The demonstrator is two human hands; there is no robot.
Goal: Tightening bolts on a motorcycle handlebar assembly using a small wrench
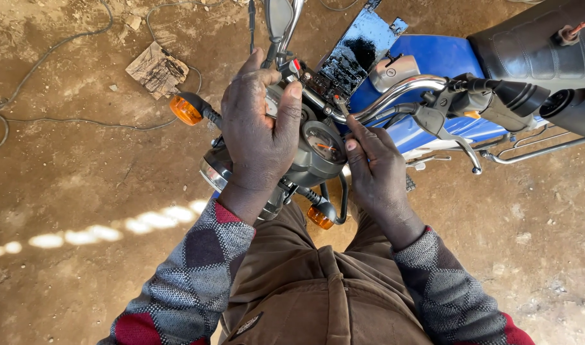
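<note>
I look down on the front of a blue motorcycle. My left hand [259, 131] is wrapped over the grey instrument cluster [321, 150], fingers curled on its top near the round gauge. Beside it, my right hand [375, 169] pinches a small metal tool [341, 105] whose tip points at the bracket under the chrome handlebar [407, 86]. The headlight [214, 169] sits below my left hand, partly hidden by it. Orange turn signals stick out at the left [185, 110] and between my wrists [320, 217].
The blue fuel tank [436, 61] and black seat [529, 45] lie at upper right, with the black grip and brake lever [497, 96]. A mirror stem [281, 19] rises at top centre. A wooden block [155, 69] and loose cables [62, 121] lie on the dirt ground.
</note>
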